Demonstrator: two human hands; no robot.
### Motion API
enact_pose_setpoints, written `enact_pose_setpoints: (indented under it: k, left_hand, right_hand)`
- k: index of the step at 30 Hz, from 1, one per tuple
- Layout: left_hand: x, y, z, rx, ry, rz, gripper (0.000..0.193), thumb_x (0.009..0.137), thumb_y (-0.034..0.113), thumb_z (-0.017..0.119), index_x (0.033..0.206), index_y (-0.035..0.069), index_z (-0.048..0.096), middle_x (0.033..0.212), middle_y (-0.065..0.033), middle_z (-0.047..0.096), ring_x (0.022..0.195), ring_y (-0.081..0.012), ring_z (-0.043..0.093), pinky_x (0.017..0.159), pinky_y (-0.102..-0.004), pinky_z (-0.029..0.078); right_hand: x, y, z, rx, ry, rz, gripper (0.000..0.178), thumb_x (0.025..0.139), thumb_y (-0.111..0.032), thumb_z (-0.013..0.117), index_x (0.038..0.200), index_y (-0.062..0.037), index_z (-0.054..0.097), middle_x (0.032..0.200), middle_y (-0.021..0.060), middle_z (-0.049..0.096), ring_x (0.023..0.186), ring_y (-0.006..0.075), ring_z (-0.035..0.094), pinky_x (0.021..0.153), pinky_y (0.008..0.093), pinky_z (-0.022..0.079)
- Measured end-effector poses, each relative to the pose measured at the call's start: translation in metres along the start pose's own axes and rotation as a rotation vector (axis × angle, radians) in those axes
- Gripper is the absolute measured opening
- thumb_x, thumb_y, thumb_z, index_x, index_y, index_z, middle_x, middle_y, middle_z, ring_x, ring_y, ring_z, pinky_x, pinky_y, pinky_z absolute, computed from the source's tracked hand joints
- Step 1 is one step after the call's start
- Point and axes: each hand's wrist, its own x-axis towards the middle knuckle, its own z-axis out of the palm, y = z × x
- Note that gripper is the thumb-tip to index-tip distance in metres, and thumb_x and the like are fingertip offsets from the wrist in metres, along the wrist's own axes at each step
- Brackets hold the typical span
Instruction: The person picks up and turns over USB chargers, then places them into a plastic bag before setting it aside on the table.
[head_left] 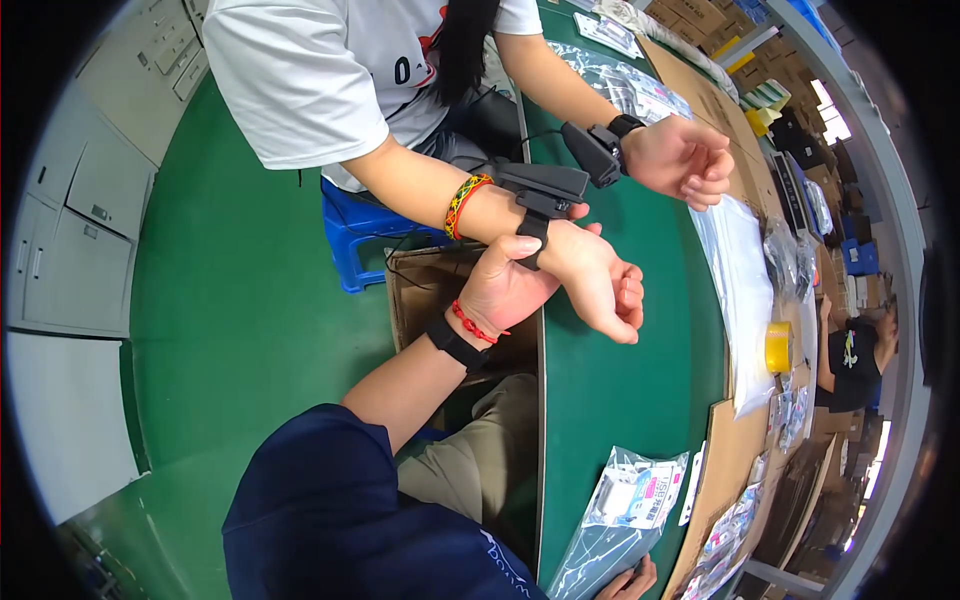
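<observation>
My left hand (pixel 505 285) is closed round a co-worker's right wrist, its thumb lying by the black strap (pixel 533 228) of a dark wrist-worn device (pixel 545 185). That co-worker's right hand (pixel 598 280) has loosely curled fingers. Their left hand (pixel 680 160) is raised over the table, with a similar black device (pixel 595 152) at its wrist. At the lower edge, my right hand (pixel 630 582) shows only in part, fingers apart, touching the side of a clear plastic packet (pixel 625 510) with a white and pink label. The packet lies flat on the green table.
The green table (pixel 620 390) runs up the right side. On its far side are cardboard (pixel 730 440), white plastic sheets (pixel 735 280), a yellow tape roll (pixel 778 347) and several clear packets. A blue stool (pixel 350 250) and a cardboard box (pixel 420 290) stand beside it. Another person (pixel 855 360) works beyond.
</observation>
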Motion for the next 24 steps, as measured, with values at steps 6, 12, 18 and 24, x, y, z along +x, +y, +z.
enact_pose_setpoints:
  k: [6,12,18,24]
  left_hand:
    - [-0.002,0.003,-0.008,0.072,0.004,-0.043,0.065,0.082,0.026,0.054,0.139,0.000,0.035,0.142,-0.0132,0.042,0.132,-0.0277,0.039,0.114,-0.0437,0.027]
    - [-0.026,0.033,-0.020,0.254,0.007,-0.430,0.063,0.090,0.040,0.054,0.136,-0.002,0.043,0.141,-0.0178,0.044,0.127,-0.0260,0.046,0.107,-0.0406,0.037]
    - [-0.027,0.120,0.042,1.414,-0.087,-0.144,0.050,0.080,0.030,0.076,0.117,0.001,0.060,0.105,-0.0110,0.066,0.096,-0.0212,0.064,0.085,-0.0312,0.049]
    - [0.007,0.127,0.055,2.208,-0.211,0.209,0.062,0.068,0.028,0.082,0.116,0.002,0.054,0.110,-0.0130,0.059,0.105,-0.0314,0.056,0.100,-0.0451,0.037]
  right_hand:
    - [0.003,-0.009,-0.004,-0.020,-0.028,-0.008,0.030,0.097,-0.012,0.048,0.122,0.0027,0.054,0.116,0.0243,0.051,0.107,0.0408,0.050,0.095,0.0467,0.040]
    - [0.004,-0.010,-0.005,-0.012,-0.048,0.020,0.030,0.096,-0.011,0.048,0.122,0.0029,0.054,0.118,0.0247,0.051,0.108,0.0413,0.050,0.096,0.0472,0.039]
    - [0.002,-0.009,-0.005,-0.022,-0.042,0.033,0.030,0.096,-0.011,0.048,0.122,0.0027,0.054,0.118,0.0246,0.050,0.109,0.0419,0.050,0.096,0.0473,0.039]
    - [0.002,-0.006,-0.003,-0.007,-0.045,0.033,0.031,0.095,-0.012,0.048,0.122,0.0026,0.053,0.119,0.0249,0.050,0.109,0.0426,0.049,0.095,0.0482,0.039]
